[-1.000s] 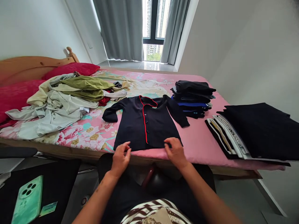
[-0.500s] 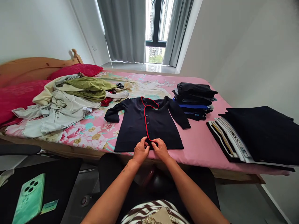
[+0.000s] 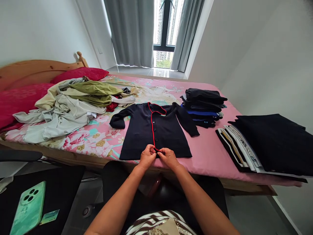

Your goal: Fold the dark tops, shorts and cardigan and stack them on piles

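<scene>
A dark navy cardigan (image 3: 139, 132) with red trim and a row of small buttons lies spread on the bed, its sleeves out to both sides and its collar toward the window. At the lower end of its front opening, my left hand (image 3: 147, 156) pinches the fabric near the hem. Just to the right, my right hand (image 3: 168, 157) pinches the same edge, its fingertips almost meeting those of the left. Whatever lies right between the fingertips is hidden by them.
Rumpled white and green clothes (image 3: 58, 111) lie on the left by red pillows (image 3: 80, 73). Folded dark clothes (image 3: 204, 106) are stacked on the right, with a larger folded pile (image 3: 271, 140) nearer. A green phone (image 3: 29, 209) and a card (image 3: 49, 216) rest on a black seat (image 3: 61, 182).
My fingertips have drawn slightly closer together at the cardigan's lower front edge. The cardigan lies where it was; the view has shifted a little.
</scene>
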A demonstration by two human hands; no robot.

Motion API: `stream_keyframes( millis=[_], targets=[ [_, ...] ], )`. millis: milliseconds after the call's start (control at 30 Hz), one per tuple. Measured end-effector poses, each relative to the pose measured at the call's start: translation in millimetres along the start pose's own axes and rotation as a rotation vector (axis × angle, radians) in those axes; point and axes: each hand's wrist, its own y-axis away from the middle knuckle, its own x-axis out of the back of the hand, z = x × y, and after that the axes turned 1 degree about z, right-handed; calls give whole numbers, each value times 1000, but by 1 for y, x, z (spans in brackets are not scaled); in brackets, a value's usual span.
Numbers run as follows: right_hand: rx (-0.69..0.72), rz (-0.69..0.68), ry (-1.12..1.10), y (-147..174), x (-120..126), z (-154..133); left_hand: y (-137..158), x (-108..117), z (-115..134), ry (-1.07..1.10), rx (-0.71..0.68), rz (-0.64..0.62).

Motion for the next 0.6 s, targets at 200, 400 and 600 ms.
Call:
stream_keyframes(
  millis=[200,400,600],
  targets=[
    [-98,-11,-3,-4,1,-7,-1,5,-2,79,-18,-66],
    [-131,-5,-49,-1,-5,-6,-2,5,-4,141,3,-83],
    [-98,-62,-108,-3,1,-2,-2,5,-5,181,17,-86]
  ],
)
